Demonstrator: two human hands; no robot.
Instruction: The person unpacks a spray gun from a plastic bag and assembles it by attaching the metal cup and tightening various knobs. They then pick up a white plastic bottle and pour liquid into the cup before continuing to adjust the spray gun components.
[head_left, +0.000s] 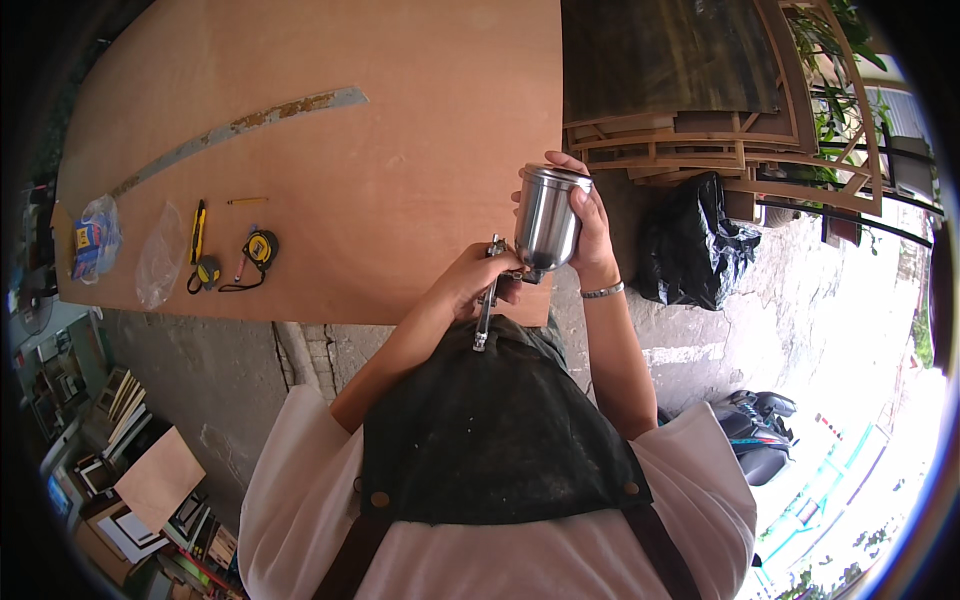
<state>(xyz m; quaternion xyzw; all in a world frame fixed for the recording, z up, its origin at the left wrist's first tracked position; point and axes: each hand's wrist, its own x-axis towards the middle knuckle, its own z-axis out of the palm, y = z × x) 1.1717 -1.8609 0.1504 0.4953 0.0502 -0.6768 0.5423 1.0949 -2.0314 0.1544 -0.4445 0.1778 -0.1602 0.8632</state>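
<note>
Shirt (490, 560), spray gun (546, 222), printed packet (92, 242)

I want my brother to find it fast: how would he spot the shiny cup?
Find the big wooden board, then its right edge. There the person's right hand holds a silver cup. It's round, lidded and fatter than the slim metal spray gun in the left hand.

We wear: loose white short-sleeved shirt (300, 490); dark, pale-flecked apron (490, 450), brown straps (660, 550), round copper-coloured studs (380, 499) at its corners; silver-toned metal bracelet (603, 291), right wrist (599, 273).
</note>
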